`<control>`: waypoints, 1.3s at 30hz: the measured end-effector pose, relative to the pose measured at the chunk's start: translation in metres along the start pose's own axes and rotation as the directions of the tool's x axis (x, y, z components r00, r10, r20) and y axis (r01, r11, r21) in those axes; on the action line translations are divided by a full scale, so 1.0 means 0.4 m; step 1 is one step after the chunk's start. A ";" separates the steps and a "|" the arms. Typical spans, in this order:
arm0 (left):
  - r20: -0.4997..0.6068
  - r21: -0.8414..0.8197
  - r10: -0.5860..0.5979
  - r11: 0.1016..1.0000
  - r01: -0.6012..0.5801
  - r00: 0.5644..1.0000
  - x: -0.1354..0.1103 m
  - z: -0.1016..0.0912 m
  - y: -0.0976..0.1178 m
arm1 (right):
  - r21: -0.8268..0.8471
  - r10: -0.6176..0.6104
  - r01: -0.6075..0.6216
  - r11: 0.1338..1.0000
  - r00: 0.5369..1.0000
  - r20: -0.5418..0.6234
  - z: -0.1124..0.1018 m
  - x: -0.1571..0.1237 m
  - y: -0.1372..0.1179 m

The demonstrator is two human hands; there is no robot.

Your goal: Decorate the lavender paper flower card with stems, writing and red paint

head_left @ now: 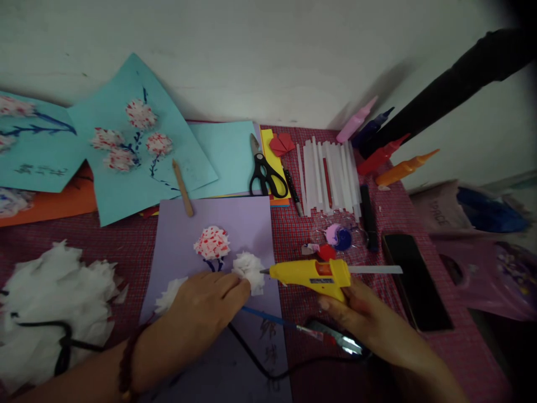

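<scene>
My right hand (363, 313) grips a yellow hot glue gun (308, 274) with a pale glue stick (377, 270) jutting from its back. The gun's nozzle points left, at the edge of a white tissue-paper flower (249, 270). Closed, with fingertips pinching that flower's lower left side, my left hand (210, 302) rests over a purple paper sheet (251, 224). A red-dotted paper flower (212, 243) sits above it on the sheet; another white flower (171, 295) is partly hidden by my left wrist. A blue-handled paintbrush (268, 317) lies across the sheet, one end under my hand.
Tissue-paper pieces (59, 302) lie at left, a black cord across them. Behind are blue flower cards (176, 140), a wooden stick (182, 187), scissors (262, 168) and glue sticks (312, 173). Paint bottles (406, 168) stand far right; a phone (415, 282) lies nearer.
</scene>
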State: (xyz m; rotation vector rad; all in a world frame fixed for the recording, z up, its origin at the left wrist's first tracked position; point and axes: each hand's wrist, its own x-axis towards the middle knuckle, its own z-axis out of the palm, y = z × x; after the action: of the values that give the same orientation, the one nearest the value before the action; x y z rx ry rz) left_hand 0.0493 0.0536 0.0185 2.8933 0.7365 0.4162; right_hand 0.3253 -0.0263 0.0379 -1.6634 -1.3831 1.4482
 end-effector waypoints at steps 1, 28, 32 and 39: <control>0.013 0.002 -0.002 1.000 0.002 1.000 -0.001 0.001 0.000 | -0.005 0.003 -0.003 1.000 1.000 -0.004 -0.001 -0.001 0.001; -0.320 -0.574 -0.740 0.648 0.500 0.592 -0.215 -0.322 -0.025 | -0.059 -0.470 0.476 0.877 0.829 -0.303 0.179 -0.099 -0.258; -0.339 -0.707 -0.853 0.510 0.490 0.398 -0.359 -0.367 -0.015 | -0.277 -0.582 0.537 0.797 0.805 -0.115 0.313 -0.016 -0.380; -0.341 -0.710 -0.912 0.410 0.573 0.230 -0.565 -0.376 0.013 | -0.721 -0.600 0.568 0.397 0.755 0.264 0.624 0.216 -0.542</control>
State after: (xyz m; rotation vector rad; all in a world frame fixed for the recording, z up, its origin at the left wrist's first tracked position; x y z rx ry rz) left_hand -0.1832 -0.0524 0.1102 1.4581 1.7758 1.3316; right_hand 0.0089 0.0698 0.1237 -1.3109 -2.4736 0.3618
